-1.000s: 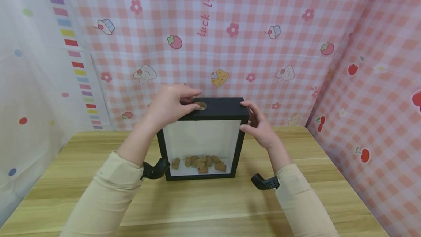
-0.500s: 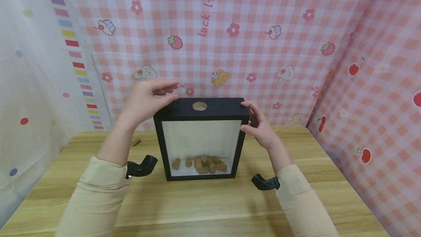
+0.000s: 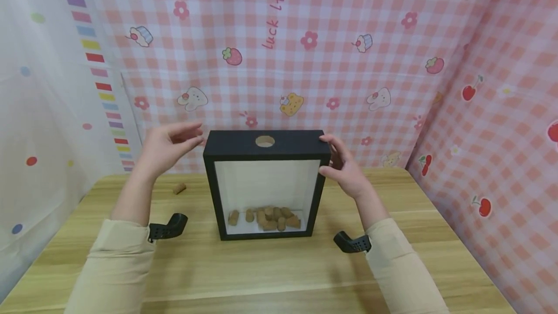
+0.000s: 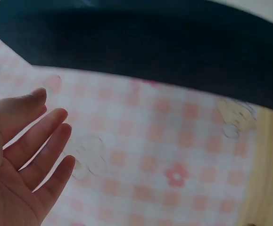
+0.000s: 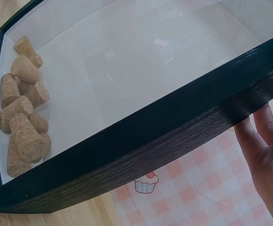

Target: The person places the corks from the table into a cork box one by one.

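A black box frame (image 3: 296, 145) with a clear front stands upright on the table, a round hole (image 3: 265, 141) in its top. Several corks (image 3: 279, 222) lie at the bottom inside; the right wrist view shows the corks (image 5: 28, 136) piled along one end. My left hand (image 3: 167, 148) is in the air just left of the box, its fingers slightly bent and nothing in them. At the box's upper right corner, my right hand (image 3: 344, 171) grips the side, thumb at the front edge and fingers toward the back. One loose cork (image 3: 179, 188) lies on the table below my left hand.
The wooden table (image 3: 261, 275) ends at a pink checked cloth (image 3: 331, 71) behind the box. A similar cloth (image 3: 501, 125) hangs at the right, a white dotted cloth (image 3: 48, 125) at the left. A black wrist mount (image 3: 170, 227) sticks out from each sleeve.
My left hand has moved left, away from the hole to beside the box, uncovering the loose cork. Some corks inside lie differently. The right hand stays in place.
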A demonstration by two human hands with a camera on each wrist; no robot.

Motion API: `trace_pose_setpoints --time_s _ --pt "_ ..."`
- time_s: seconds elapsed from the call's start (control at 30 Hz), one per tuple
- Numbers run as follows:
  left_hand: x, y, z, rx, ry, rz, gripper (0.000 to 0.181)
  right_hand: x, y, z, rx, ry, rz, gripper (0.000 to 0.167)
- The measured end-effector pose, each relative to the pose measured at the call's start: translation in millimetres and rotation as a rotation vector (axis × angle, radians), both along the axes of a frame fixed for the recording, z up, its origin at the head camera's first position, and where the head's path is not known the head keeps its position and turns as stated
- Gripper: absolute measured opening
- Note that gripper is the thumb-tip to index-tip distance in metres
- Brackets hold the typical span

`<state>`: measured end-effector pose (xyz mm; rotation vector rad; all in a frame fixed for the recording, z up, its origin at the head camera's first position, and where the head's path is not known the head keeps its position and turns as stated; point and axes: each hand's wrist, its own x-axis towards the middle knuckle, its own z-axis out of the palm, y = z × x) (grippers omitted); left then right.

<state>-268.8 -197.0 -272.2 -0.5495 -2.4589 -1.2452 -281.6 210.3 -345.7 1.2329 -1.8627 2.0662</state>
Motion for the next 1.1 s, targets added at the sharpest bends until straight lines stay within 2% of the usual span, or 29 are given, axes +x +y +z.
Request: trace_pose_setpoints --time_s 0.2,0.33,0.57,0.7,0.83,0.97,1.1 --pt "-9.6 -18.4 -30.3 -0.027 -0.019 0.055 0.041 -0.5 1 -0.5 0.003 0.002 -0.006 0.055" --pt "-14.8 -28.1 -52.7 0.007 -0.058 0.089 0.042 -1.2 2 -1.0 0.003 -0.001 -0.008 0.055" --pt "-25.2 -44.0 -99.4 0.062 -0.067 0.141 0.042 -1.5 2 -1.9 0.012 0.012 -0.010 0.055" --pt "-28.3 -52.9 -121.1 0.088 -0.112 0.149 0.046 -0.8 2 -0.9 0.017 0.012 -0.017 0.055" --pt "-30.9 -60.1 -137.3 0.033 -0.183 0.162 0.054 -1.8 2 -0.7 0.020 0.010 -0.022 0.055" --pt "-32.0 -63.0 -151.4 -0.063 -0.222 0.131 0.062 -2.6 2 -1.2 0.020 0.013 -0.021 0.055" --pt "-31.1 -63.3 -164.8 -0.132 -0.239 0.048 0.074 -2.6 3 -1.8 0.025 0.016 -0.021 0.054"
